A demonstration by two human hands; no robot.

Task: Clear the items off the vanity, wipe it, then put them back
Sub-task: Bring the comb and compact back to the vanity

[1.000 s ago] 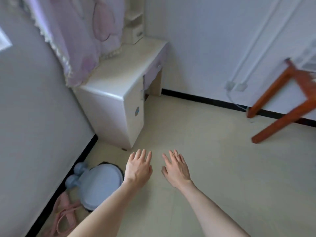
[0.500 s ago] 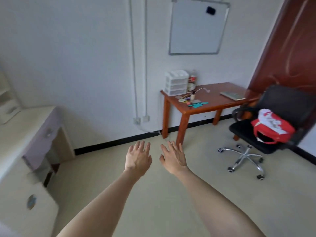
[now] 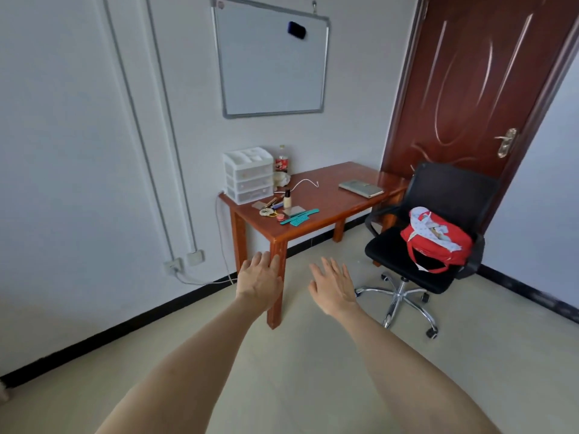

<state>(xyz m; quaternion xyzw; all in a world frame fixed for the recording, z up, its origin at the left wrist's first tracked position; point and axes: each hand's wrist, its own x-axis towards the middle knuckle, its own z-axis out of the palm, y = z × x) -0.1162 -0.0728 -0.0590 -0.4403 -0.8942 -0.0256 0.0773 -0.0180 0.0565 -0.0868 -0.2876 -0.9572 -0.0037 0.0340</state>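
Drawer organizer (image 3: 248,175) at worktop (image 3: 326,211) rear-left corner; combs (image 3: 299,217) before it; notebook (image 3: 361,188) right; chair (image 3: 429,245) with bag (image 3: 438,238) right of worktop.

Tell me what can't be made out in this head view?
- Vanity: outside the frame.
- Drawer organizer: its contents are blurred behind frosted fronts.
- Small items near the combs: too small to identify.
- Table: its front leg is partly covered by the left hand.

The floor (image 3: 313,371) between the person and the tabletop (image 3: 332,202) lies open. The tabletop's left rear corner is blocked by a drawer organiser (image 3: 249,175) and bottle (image 3: 281,161); small items and combs (image 3: 299,217) crowd the left front edge. Its middle is bare. An office chair (image 3: 429,245) stands off the right end.
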